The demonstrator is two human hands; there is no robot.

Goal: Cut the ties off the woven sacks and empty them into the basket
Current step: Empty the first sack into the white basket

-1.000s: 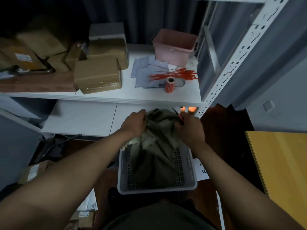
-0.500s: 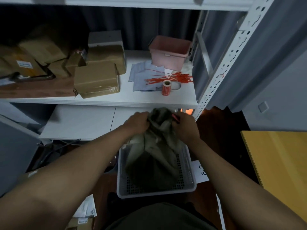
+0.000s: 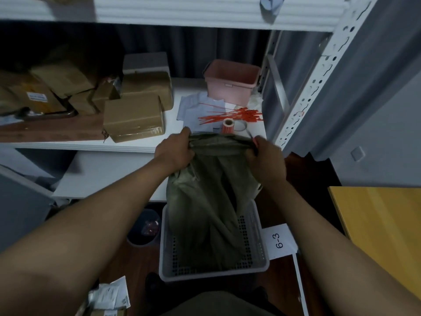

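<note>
An olive-green woven sack [image 3: 211, 201] hangs stretched from both my hands, its lower end resting inside the grey perforated basket [image 3: 262, 263] on the floor. My left hand [image 3: 175, 151] grips the sack's upper left corner. My right hand [image 3: 265, 158] grips the upper right corner, with a thin dark tool and something red also pinched in its fingers. The upper edge of the sack is pulled flat between the hands. A bundle of red ties [image 3: 230, 116] lies on the white shelf [image 3: 136, 144] behind. I cannot see any contents in the basket.
Cardboard boxes [image 3: 134, 117], grey papers, a red label roll [image 3: 227, 125] and a pink bin [image 3: 232, 82] sit on the shelf. A white slotted rack post [image 3: 314, 87] rises at right. A dark bucket [image 3: 144, 226], a "6-3" sheet [image 3: 279, 241] and a yellow table [image 3: 382, 236] surround the basket.
My hands have moved apart and upward, so the bunched top of the sack is now spread flat and the sack hangs longer over the basket. The camera has tilted up.
</note>
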